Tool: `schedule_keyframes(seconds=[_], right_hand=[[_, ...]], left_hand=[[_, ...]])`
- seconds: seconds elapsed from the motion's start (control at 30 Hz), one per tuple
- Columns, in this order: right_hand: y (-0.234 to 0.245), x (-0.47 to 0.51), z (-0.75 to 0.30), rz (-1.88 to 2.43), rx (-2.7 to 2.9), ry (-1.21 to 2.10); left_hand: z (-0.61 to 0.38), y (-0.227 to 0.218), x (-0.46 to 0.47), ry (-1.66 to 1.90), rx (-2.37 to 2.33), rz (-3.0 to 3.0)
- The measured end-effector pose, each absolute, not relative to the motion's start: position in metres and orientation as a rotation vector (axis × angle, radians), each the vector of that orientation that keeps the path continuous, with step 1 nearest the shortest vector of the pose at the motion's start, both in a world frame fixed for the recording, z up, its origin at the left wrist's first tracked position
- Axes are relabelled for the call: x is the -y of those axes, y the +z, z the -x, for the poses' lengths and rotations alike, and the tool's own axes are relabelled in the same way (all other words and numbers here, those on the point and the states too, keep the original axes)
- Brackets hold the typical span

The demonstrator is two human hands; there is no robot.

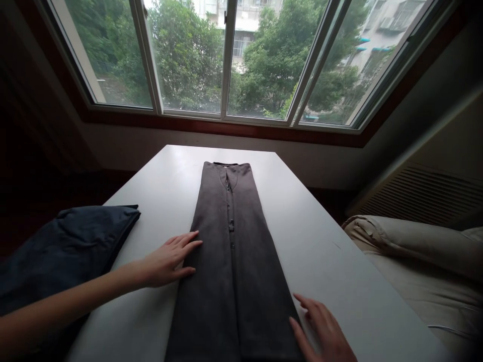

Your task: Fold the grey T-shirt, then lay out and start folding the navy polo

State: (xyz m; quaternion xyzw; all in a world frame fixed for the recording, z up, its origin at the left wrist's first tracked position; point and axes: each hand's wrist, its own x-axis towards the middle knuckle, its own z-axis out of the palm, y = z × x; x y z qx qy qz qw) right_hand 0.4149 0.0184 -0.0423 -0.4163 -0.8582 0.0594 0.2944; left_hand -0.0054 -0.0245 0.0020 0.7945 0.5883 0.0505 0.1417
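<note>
In the middle of a white table (320, 241) lies a dark grey garment (234, 251), folded lengthwise into a long, narrow strip that runs from the near edge toward the window. A line of buttons goes down its centre, and its collar end points away from the viewer. The side portions already look folded in, so the strip has straight, tidy edges; the judgement here is that the lengthwise folds are done, while the strip has not yet been folded across its length into a compact bundle.

The left hand (166, 261) rests open and flat at the garment's left edge, fingers stretched out and touching the fabric — holding nothing. The right hand (324, 332) lies open near the lower right edge of the garment, palm down on the table, fingers slightly spread, just beside the cloth and also gripping nothing.

To the left, on the table's corner, sits a dark navy folded cloth (64, 251), partly under the left forearm. To the right, beside the table, is a beige cushion (415, 251) — or bedding, it is hard to tell which. Beyond the far end of the table, a wide window (226, 60) shows green trees and pale buildings.
</note>
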Motion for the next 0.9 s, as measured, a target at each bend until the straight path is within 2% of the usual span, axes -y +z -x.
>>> schedule_keyframes(seconds=[0.27, 0.4, 0.53, 0.9], right_hand=[[-0.04, 0.003, -0.416, 1.55, 2.239, 0.645], [-0.036, 0.01, -0.407, 1.587, 2.224, 0.717], [-0.03, 0.012, -0.407, 1.62, 2.256, 0.806], [-0.02, 0.015, -0.414, 1.521, 2.157, 1.048]], left_hand=[[-0.021, -0.011, 0.129, 0.315, -1.89, -2.078], [-0.044, -0.021, 0.155, 0.478, -1.917, -2.012], [-0.06, -0.02, 0.162, 0.566, -1.936, -1.902], [-0.065, 0.02, 0.148, 0.572, -1.654, -1.733]])
